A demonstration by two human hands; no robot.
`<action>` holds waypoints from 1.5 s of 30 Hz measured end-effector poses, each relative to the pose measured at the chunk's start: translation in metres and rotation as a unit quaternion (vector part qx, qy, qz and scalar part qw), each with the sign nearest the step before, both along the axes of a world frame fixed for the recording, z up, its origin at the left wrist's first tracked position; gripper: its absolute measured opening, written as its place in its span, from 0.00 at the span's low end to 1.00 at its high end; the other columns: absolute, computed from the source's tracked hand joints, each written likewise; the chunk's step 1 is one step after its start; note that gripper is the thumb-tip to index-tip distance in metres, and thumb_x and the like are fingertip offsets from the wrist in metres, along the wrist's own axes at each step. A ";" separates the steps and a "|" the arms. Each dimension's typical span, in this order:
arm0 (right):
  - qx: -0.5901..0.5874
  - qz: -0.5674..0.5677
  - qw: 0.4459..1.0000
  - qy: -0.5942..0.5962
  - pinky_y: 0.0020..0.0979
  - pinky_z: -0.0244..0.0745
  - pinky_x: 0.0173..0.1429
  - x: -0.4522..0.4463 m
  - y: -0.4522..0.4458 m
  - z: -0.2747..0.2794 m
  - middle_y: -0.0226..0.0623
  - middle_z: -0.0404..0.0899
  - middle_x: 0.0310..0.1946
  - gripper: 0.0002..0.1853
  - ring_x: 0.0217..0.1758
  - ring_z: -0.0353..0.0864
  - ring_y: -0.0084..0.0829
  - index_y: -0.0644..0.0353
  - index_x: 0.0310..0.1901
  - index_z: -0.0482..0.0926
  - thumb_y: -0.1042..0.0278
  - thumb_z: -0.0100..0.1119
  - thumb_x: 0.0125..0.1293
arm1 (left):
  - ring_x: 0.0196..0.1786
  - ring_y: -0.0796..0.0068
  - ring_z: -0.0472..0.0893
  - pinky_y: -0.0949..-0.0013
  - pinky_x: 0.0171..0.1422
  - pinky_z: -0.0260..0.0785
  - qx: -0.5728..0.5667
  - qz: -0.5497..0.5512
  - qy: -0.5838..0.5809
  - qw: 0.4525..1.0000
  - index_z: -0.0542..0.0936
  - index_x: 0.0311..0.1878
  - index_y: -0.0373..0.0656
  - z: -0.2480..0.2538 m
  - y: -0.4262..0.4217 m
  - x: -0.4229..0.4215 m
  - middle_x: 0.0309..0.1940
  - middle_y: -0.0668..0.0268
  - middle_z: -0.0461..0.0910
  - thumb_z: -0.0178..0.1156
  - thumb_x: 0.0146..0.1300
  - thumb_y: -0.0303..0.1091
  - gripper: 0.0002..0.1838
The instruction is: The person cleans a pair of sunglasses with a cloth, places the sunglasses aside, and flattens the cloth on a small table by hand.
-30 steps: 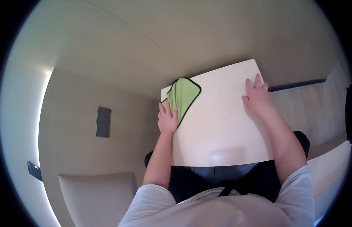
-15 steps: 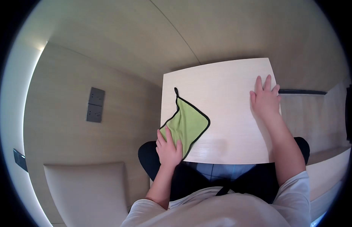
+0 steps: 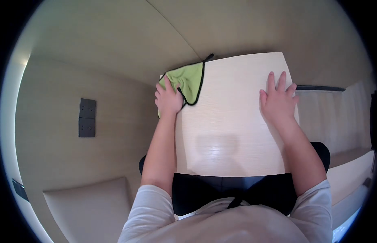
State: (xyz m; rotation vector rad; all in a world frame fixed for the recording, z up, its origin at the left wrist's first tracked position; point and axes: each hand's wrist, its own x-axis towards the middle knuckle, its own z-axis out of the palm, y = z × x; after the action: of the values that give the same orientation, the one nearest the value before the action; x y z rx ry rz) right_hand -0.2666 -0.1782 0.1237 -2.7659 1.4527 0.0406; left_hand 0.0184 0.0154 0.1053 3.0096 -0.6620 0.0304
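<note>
My left hand (image 3: 169, 100) rests on a green cloth (image 3: 190, 79) with black edging, its fingers spread over the fabric. The cloth lies rumpled at the far left corner of the pale wooden table (image 3: 233, 105), and part of it hangs past the left edge. Its small black loop (image 3: 209, 57) sticks out over the back edge. Some of the cloth is hidden under my palm. On the right side of the tabletop, my right hand (image 3: 279, 104) lies flat with fingers apart, near the right edge, holding nothing.
Wood-toned walls stand behind the table and to the left, with a dark double socket plate (image 3: 87, 118) on the left one. A beige padded seat (image 3: 91, 206) is at lower left. My legs are under the table's front edge.
My left hand has slid the cloth from the near left of the table to the far left corner. My right hand stays at the right edge. The view has shifted slightly.
</note>
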 end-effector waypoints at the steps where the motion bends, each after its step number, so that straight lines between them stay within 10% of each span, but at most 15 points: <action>1: 0.000 -0.001 1.000 0.005 0.70 0.67 0.59 0.001 0.000 0.001 0.55 0.49 0.78 0.35 0.71 0.58 0.73 0.51 0.78 0.55 0.48 0.47 0.74 | 0.73 0.41 0.63 0.43 0.72 0.58 -0.003 -0.008 0.005 1.000 0.55 0.80 0.55 0.001 -0.008 0.011 0.76 0.43 0.53 0.44 0.74 0.58 0.36; 14: 0.010 -0.002 1.000 -0.005 0.70 0.67 0.61 -0.001 -0.002 0.004 0.52 0.49 0.79 0.36 0.72 0.56 0.71 0.50 0.77 0.57 0.45 0.48 0.72 | 0.83 0.40 0.42 0.22 0.76 0.36 0.058 -0.088 -0.030 0.994 0.51 0.81 0.70 0.003 -0.016 -0.007 0.81 0.47 0.43 0.49 0.70 0.59 0.38; 30: 0.046 0.005 0.999 -0.007 0.73 0.59 0.66 -0.007 -0.007 0.000 0.54 0.45 0.79 0.37 0.74 0.52 0.74 0.51 0.78 0.54 0.45 0.46 0.74 | 0.80 0.29 0.39 0.19 0.72 0.33 0.028 -0.317 0.060 0.946 0.55 0.81 0.57 0.028 0.060 -0.284 0.79 0.37 0.40 0.61 0.58 0.56 0.49; 45: 0.068 0.015 0.997 -0.031 0.70 0.59 0.66 -0.013 -0.012 0.008 0.52 0.47 0.80 0.36 0.75 0.51 0.72 0.48 0.77 0.57 0.46 0.52 0.72 | 0.82 0.38 0.44 0.22 0.75 0.37 0.021 -0.261 -0.024 0.965 0.52 0.81 0.66 -0.004 -0.106 -0.128 0.81 0.45 0.44 0.57 0.65 0.52 0.43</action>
State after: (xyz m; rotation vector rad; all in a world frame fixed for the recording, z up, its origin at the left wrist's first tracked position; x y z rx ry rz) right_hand -0.2792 -0.1906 0.1320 -2.6565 1.3398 0.0528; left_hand -0.1097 -0.0908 0.1015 2.7745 -1.4479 0.0644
